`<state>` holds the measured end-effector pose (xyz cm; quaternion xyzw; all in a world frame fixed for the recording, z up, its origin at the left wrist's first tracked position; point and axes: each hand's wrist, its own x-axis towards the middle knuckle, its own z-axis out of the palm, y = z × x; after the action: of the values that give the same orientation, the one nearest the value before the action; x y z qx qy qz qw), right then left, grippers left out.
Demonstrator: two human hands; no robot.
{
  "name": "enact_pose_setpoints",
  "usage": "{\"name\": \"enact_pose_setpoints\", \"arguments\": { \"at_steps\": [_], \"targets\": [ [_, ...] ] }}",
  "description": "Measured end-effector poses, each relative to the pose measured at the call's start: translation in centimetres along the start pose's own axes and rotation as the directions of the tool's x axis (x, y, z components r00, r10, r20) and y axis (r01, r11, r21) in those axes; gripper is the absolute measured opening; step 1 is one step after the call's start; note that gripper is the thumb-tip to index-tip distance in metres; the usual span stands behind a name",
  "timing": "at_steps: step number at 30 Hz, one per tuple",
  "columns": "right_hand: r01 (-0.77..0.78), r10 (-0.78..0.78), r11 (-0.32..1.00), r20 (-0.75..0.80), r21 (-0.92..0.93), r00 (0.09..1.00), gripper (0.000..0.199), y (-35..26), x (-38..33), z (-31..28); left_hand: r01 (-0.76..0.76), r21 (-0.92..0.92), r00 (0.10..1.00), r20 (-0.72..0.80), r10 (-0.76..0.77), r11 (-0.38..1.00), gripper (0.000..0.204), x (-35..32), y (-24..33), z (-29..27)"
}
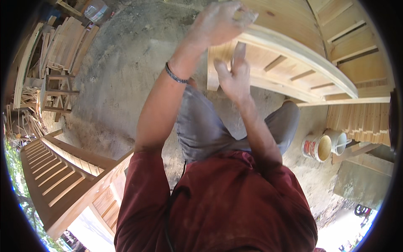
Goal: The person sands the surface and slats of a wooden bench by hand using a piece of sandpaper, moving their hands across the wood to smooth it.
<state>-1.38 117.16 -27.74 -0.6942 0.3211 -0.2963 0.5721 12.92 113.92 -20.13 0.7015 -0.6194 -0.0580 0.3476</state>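
A pale wooden furniture piece (302, 54) with a curved top rail and slotted panels stands in front of me, to the right. My left hand (220, 24) is over the near left end of that curved rail. Its dusty fingers are bent together at the tips, and whatever they may hold cannot be made out. Lower down, my right hand (236, 77) reaches up to the inner side of the same piece. Its thumb and forefinger are spread apart, the forefinger pointing up beneath the rail. Nothing shows in its grasp. Pale dust coats both hands.
Stacked boards (63, 44) and a small wooden stand (58, 94) are at the far left. A slatted wooden frame (63, 176) stands at the near left. Two buckets (317, 148) sit on the right, beside stacked wood strips (361, 122). The floor (121, 75) is dusty concrete.
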Motion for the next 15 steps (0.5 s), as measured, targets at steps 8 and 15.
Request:
{"name": "enact_pose_setpoints", "arguments": {
  "at_steps": [8, 15],
  "targets": [
    [0.177, -0.185, 0.970, -0.032, -0.164, 0.982, 0.085, 1.0, 0.2, 0.1, 0.084, 0.058, 0.981, 0.171, -0.093, 0.995, 0.047, 1.0, 0.9, -1.0],
    [0.309, -0.374, 0.895, -0.162, -0.322, 0.913, 0.082, 3.9, 0.5, 0.3, 0.033, -0.060, 0.996, 0.085, -0.028, 0.998, 0.044, 0.6, 1.5, -1.2]
  ]
}}
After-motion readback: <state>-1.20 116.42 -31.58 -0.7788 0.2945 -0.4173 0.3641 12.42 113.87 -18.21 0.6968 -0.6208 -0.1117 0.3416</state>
